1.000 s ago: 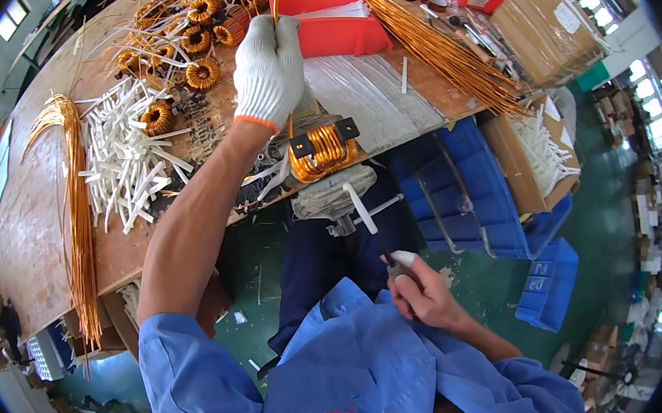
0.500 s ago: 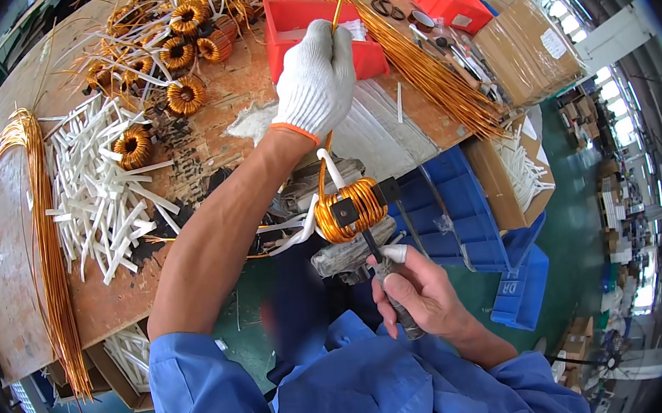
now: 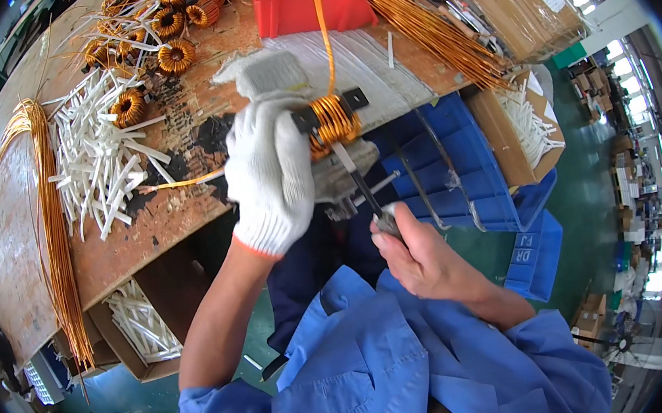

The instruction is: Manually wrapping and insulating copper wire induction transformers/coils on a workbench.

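Observation:
My left hand (image 3: 271,176), in a white knitted glove, is closed around the left side of a ring-shaped copper-wire coil (image 3: 334,120) with black square pieces on it. A thick copper wire (image 3: 324,36) rises loose from the coil toward the red bin. Bare, my right hand (image 3: 428,261) grips a hand tool (image 3: 364,189) with a dark straight shaft and a grey wrapped handle. Its shaft reaches up to the coil's underside, beside a white sleeve; the tip is hidden. Beneath the coil is a grey wrapped support (image 3: 328,179), partly covered by my glove.
White sleeving pieces (image 3: 100,169) and finished coils (image 3: 175,56) cover the bench's left part. A copper wire bundle (image 3: 51,233) hangs over its edge; another bundle (image 3: 425,26) lies right of a red bin (image 3: 312,11). Blue crates (image 3: 455,167) and a carton of sleeves (image 3: 527,128) stand right.
My left hand has let go of the upright wire, come down and taken hold of the coil. The coil sits higher in view and is turned; my right hand still holds the tool.

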`<action>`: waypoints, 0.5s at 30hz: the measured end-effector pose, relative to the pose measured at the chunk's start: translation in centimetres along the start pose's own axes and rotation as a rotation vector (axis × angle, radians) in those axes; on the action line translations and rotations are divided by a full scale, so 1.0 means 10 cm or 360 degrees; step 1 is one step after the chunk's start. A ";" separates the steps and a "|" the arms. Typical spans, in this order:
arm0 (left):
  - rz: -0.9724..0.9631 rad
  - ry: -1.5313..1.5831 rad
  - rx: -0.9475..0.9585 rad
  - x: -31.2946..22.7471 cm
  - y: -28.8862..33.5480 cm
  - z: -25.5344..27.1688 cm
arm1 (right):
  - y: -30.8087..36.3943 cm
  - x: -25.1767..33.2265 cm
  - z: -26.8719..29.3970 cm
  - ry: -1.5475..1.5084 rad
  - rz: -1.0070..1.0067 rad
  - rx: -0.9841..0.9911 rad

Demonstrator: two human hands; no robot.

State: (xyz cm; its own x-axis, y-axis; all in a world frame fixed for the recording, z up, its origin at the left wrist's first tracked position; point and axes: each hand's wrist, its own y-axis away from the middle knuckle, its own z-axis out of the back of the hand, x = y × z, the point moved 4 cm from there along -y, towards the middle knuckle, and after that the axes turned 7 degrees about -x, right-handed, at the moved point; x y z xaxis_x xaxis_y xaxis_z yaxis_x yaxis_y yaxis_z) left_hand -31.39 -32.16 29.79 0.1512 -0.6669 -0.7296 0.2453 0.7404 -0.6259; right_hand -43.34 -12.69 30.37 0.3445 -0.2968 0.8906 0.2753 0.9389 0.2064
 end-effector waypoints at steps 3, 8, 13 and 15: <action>-0.0109 0.0007 -0.0145 -0.03 0.01 -0.01 | 0.27 0.08 -0.03 -0.0550 -0.0377 0.0211; -0.0713 -0.0412 0.0086 -0.41 0.19 -0.12 | 1.33 -0.38 -0.06 -0.1298 -0.0605 0.0493; -0.0441 -0.0309 0.0063 -0.37 0.25 -0.06 | 1.28 -0.24 -0.14 -0.1296 -0.0507 0.0293; -0.0115 0.0145 0.0285 -0.45 0.20 0.14 | 1.21 -0.07 0.05 -0.1150 -0.0348 0.0229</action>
State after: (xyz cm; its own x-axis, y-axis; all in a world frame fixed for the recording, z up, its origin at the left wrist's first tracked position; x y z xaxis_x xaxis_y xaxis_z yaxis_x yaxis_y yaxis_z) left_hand -30.25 -27.78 32.22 0.0419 -0.7015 -0.7114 0.4201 0.6584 -0.6245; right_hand -40.69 -1.07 32.45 -0.3902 -0.3373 0.8568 0.1333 0.9000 0.4150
